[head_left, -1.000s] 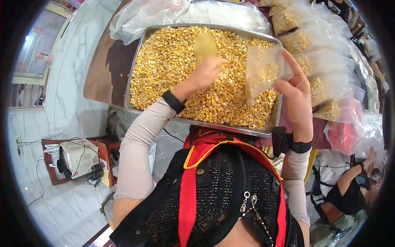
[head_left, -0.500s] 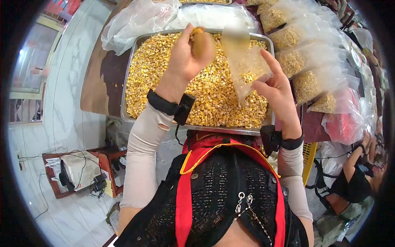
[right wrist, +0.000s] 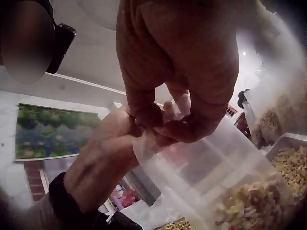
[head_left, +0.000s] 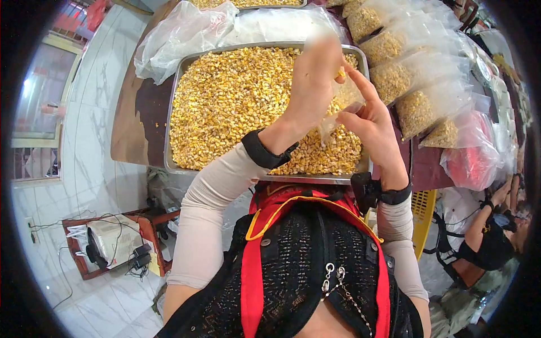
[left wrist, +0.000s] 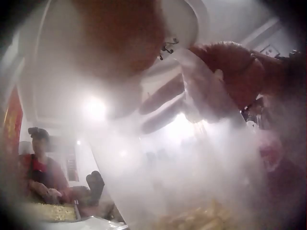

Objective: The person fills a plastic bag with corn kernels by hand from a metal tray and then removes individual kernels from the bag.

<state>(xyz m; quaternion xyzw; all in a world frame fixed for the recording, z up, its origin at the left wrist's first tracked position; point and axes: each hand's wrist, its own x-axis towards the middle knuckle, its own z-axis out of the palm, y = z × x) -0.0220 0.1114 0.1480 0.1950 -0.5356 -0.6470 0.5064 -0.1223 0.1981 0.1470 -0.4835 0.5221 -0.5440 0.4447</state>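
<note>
A wide metal tray [head_left: 169,138] heaped with yellow corn kernels [head_left: 231,104] lies in front of me. My left hand [head_left: 307,84] curls around some kernels, a few showing at its fingers, right at the mouth of a clear plastic bag [right wrist: 192,167]. Part of this hand is blurred in the head view. My right hand [head_left: 375,124] pinches the bag near its rim, above the tray's right side. In the right wrist view the bag hangs with corn in its bottom [right wrist: 254,206]. My left hand hides much of the bag in the head view.
Several filled corn bags [head_left: 417,110] stand in a row right of the tray. Loose plastic sheets [head_left: 186,34] lie behind it, with a second corn tray [head_left: 248,4] farther back. A pink bag [head_left: 470,166] and another person [head_left: 490,225] are at the right.
My left hand rose from the corn in the tray with kernels in it, then moved right to the bag's mouth. My right hand keeps its pinch on the bag, shifting slightly left.
</note>
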